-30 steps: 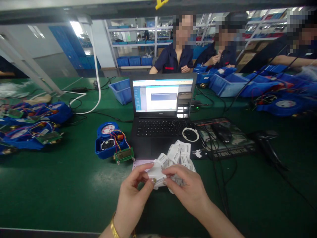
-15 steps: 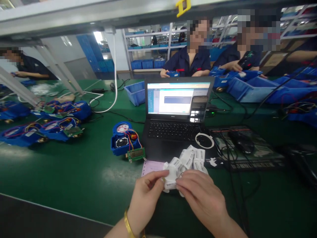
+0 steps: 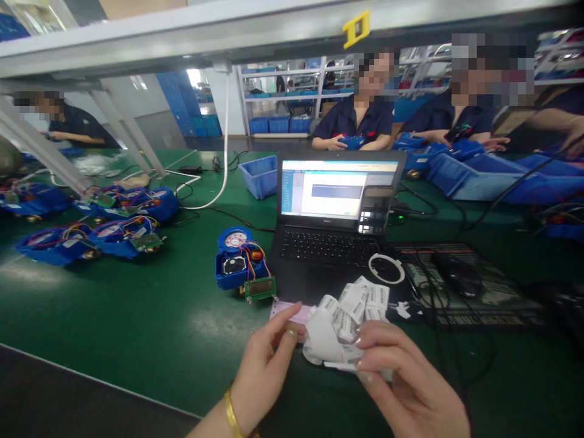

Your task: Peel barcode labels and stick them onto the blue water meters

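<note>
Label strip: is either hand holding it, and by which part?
Yes. The right hand pinches the near, lower end of the label strip; the left hand has its fingertips at the strip's left edge, grip unclear.

Left of the laptop (image 3: 335, 228) sits an opened meter (image 3: 237, 266), right of it a mouse (image 3: 456, 274) on a mat (image 3: 497, 298), before it a label strip (image 3: 351, 310), behind it a bin (image 3: 260, 175).

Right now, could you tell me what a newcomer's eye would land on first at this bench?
Probably the crumpled strip of white barcode labels low in the centre, held between the left hand and right hand. Just behind glows the open laptop, with a blue meter, its wires and circuit board exposed, to its left on the green table.
</note>
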A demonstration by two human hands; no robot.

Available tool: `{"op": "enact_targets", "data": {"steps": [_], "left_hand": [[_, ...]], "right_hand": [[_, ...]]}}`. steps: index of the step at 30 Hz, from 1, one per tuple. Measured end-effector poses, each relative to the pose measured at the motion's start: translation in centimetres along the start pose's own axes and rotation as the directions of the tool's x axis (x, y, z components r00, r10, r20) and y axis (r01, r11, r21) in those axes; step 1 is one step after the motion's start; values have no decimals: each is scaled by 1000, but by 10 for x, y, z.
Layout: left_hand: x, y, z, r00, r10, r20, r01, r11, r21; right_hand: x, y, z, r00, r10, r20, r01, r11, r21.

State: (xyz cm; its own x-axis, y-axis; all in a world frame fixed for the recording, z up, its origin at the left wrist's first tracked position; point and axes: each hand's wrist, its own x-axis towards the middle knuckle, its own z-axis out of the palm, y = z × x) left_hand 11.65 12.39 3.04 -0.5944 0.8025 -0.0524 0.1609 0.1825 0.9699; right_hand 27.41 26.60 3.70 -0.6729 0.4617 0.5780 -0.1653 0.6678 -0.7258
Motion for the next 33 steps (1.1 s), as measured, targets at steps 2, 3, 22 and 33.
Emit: {"op": "enact_targets", "data": {"steps": [2, 3, 22, 33], "left_hand": [[2, 5, -25, 963, 266, -50, -230, 900, 370], [4, 10, -40, 909, 416, -10, -343, 762, 549], [91, 15, -140, 660, 575, 483, -703, 246, 668], [97, -7, -102, 787, 519, -332, -322, 806, 497]], "right_hand": [[1, 1, -7, 994, 103, -48, -101, 993, 54], [1, 3, -9, 989, 133, -70, -127, 989, 77], [43, 22, 33, 957, 290, 0, -267, 883, 385], [82, 42, 102, 958, 254, 132, -286, 875, 390]]}}
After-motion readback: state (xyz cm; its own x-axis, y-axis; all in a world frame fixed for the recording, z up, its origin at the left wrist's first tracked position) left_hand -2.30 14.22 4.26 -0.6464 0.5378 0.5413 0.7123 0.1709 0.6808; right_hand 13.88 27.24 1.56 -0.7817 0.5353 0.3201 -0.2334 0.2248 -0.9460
